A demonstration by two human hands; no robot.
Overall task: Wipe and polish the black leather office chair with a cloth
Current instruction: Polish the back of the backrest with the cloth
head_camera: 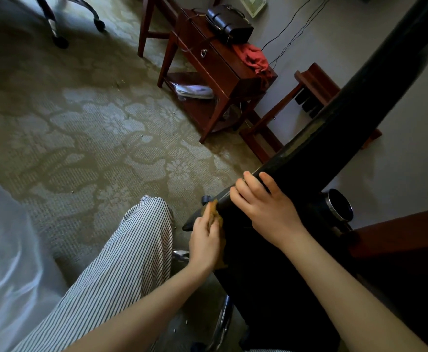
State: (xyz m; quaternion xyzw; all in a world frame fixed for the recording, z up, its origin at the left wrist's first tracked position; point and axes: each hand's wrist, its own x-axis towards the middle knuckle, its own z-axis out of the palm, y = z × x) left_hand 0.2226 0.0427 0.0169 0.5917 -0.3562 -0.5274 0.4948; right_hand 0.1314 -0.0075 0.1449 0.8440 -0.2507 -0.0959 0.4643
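The black leather office chair (339, 118) fills the right side, its back running diagonally from the top right down to the middle. My left hand (204, 241) grips a crumpled yellow-brown cloth (214, 215) and presses it against the chair's lower left edge. My right hand (263, 204) rests on the chair's edge just above, fingers curled over the rim. The chair's chrome base (220, 323) shows below between my arms.
A dark wooden side table (223, 72) stands behind on the patterned carpet (93, 128), carrying a black bag (229, 22) and a red cloth (254, 58). Another chair's castors (60, 41) are at the top left. A round metal can (341, 205) sits right of the chair. My striped trouser leg (121, 262) is below.
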